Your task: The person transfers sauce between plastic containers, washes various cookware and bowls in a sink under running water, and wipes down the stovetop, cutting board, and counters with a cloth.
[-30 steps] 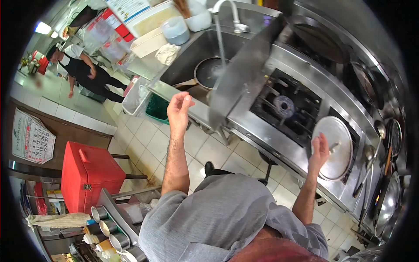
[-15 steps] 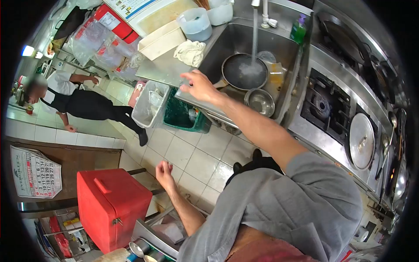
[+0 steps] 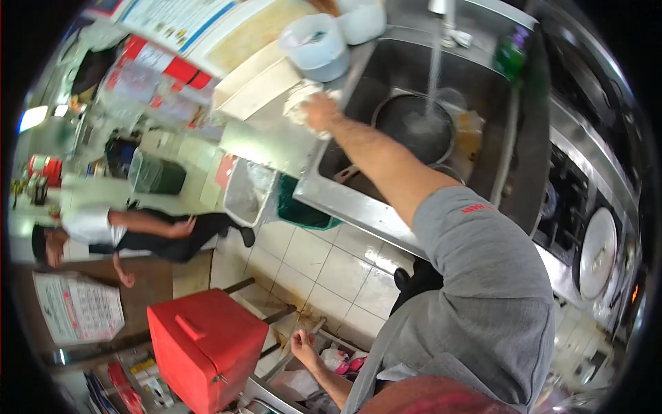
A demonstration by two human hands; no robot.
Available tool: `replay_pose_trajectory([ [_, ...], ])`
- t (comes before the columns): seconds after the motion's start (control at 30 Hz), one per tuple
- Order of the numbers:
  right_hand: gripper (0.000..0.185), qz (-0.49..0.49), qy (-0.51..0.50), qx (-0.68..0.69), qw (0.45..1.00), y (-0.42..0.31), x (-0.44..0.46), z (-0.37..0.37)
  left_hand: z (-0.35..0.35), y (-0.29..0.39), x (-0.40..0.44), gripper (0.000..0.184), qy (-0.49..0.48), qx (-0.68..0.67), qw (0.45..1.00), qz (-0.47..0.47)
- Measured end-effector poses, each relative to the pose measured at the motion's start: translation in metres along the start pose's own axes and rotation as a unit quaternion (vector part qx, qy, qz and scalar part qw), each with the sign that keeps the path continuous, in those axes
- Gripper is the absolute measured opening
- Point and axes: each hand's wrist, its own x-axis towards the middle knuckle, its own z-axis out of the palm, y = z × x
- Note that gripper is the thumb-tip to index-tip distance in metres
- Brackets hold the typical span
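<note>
My right hand [image 3: 321,112] is closed on a crumpled white cloth [image 3: 296,103] lying on the steel counter left of the sink [image 3: 348,141]. Motion blurs my fingers there. Lower in the view, my left hand [image 3: 302,343] hangs near my body with its fingers curled in and nothing visible in them. In the sink a dark frying pan [image 3: 414,131] sits under running water from the tap [image 3: 436,8]. A metal bowl [image 3: 445,170] beside it is mostly covered by my right arm.
Beside the cloth stand a cream rectangular tub [image 3: 255,86] and a translucent round container [image 3: 315,52]. Two bins, one grey [image 3: 241,193] and one green [image 3: 303,210], are below the counter. A red box [image 3: 203,338] stands left. A co-worker [image 3: 152,231] walks nearby. A stove [image 3: 562,186] is right.
My right hand has moved from above the counter edge onto the cloth and taken hold of it. My left hand is lower in view. The view has shifted, and the co-worker has moved.
</note>
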Motion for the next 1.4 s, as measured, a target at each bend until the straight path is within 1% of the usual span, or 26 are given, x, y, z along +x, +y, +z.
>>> replay_pose_trajectory([
  [0.03,0.039,-0.011,0.014,-0.016,1.0,-0.007,-0.005,0.002,0.019,0.008,0.006,0.014,-0.031,0.008,0.999,0.02],
  [0.07,0.029,-0.028,-0.019,-0.038,0.999,-0.015,-0.024,-0.019,0.036,0.023,0.009,0.014,-0.058,0.034,0.998,0.01],
  [0.1,0.024,-0.003,-0.008,0.007,1.0,-0.017,-0.02,-0.005,0.056,0.041,0.008,0.013,-0.1,0.045,0.994,0.027],
  [0.17,0.031,0.06,-0.003,0.175,0.983,-0.011,-0.024,0.007,0.076,0.039,0.037,0.014,-0.196,0.007,0.979,0.059],
  [0.2,0.034,0.027,-0.053,0.179,0.982,-0.014,-0.039,-0.036,0.098,0.055,0.036,0.015,-0.192,0.027,0.979,0.07],
  [0.23,0.038,-0.005,-0.102,0.185,0.977,-0.017,-0.055,-0.081,0.113,0.062,0.045,0.017,-0.234,0.017,0.968,0.093],
  [0.27,0.045,-0.12,-0.075,0.098,0.985,-0.012,-0.025,-0.078,0.133,0.076,0.044,0.018,-0.264,0.02,0.957,0.121],
  [0.33,0.043,-0.12,-0.048,0.125,0.984,0.003,-0.033,-0.127,0.171,0.097,0.038,0.021,-0.324,0.019,0.928,0.185],
  [0.4,0.047,-0.065,0.002,0.271,0.96,0.008,-0.096,-0.207,0.206,0.119,0.025,0.024,-0.391,0.0,0.89,0.235],
  [0.43,0.05,-0.046,0.004,0.313,0.949,0.007,-0.146,-0.256,0.219,0.136,0.008,0.024,-0.415,0.006,0.882,0.225],
  [0.47,0.054,-0.031,0.007,0.356,0.934,0.007,-0.204,-0.303,0.232,0.144,-0.006,0.024,-0.431,-0.015,0.866,0.255],
  [0.5,0.06,-0.002,0.031,0.359,0.933,0.011,-0.251,-0.336,0.244,0.151,-0.021,0.024,-0.443,-0.038,0.85,0.284],
  [0.53,0.062,-0.029,0.019,0.374,0.927,0.028,-0.284,-0.358,0.25,0.16,-0.045,0.024,-0.457,-0.049,0.842,0.285],
  [0.6,0.051,0.011,0.128,0.376,0.918,0.057,-0.359,-0.382,0.255,0.179,-0.098,0.024,-0.479,-0.066,0.822,0.301],
  [0.7,0.039,0.062,0.184,0.47,0.861,0.115,-0.468,-0.402,0.261,0.178,-0.157,0.022,-0.525,-0.092,0.784,0.317],
  [0.8,0.034,0.151,0.276,0.488,0.814,0.196,-0.565,-0.405,0.273,0.169,-0.207,0.021,-0.552,-0.105,0.761,0.325],
  [0.9,0.029,0.251,0.424,0.451,0.744,0.283,-0.644,-0.411,0.298,0.163,-0.248,0.028,-0.557,-0.113,0.756,0.325],
  [0.97,0.031,0.268,0.502,0.476,0.67,0.348,-0.692,-0.42,0.311,0.165,-0.277,0.048,-0.567,-0.089,0.756,0.316],
  [1.03,0.033,0.281,0.578,0.479,0.598,0.395,-0.735,-0.435,0.321,0.167,-0.314,0.054,-0.461,0.011,0.796,0.392],
  [1.17,0.037,0.303,0.674,0.302,0.603,0.517,-0.808,-0.439,0.329,0.169,-0.326,0.055,-0.422,0.096,0.797,0.421],
  [1.23,0.058,0.407,0.575,0.185,0.685,0.558,-0.835,-0.439,0.336,0.164,-0.32,0.057,-0.401,0.08,0.817,0.405],
  [1.27,0.064,0.451,0.497,0.06,0.738,0.585,-0.846,-0.434,0.337,0.166,-0.323,0.06,-0.396,0.089,0.82,0.403],
  [1.3,0.07,0.481,0.405,-0.068,0.774,0.618,-0.857,-0.425,0.338,0.167,-0.324,0.06,-0.391,0.092,0.822,0.404],
  [1.33,0.076,0.469,0.355,-0.117,0.8,0.648,-0.866,-0.417,0.337,0.167,-0.324,0.062,-0.403,0.09,0.831,0.373],
  [1.37,0.076,0.477,0.316,-0.158,0.805,0.661,-0.866,-0.416,0.339,0.168,-0.325,0.064,-0.413,0.089,0.839,0.343],
  [1.4,0.074,0.522,0.3,-0.192,0.775,0.666,-0.856,-0.415,0.341,0.168,-0.327,0.064,-0.406,0.092,0.842,0.345],
])
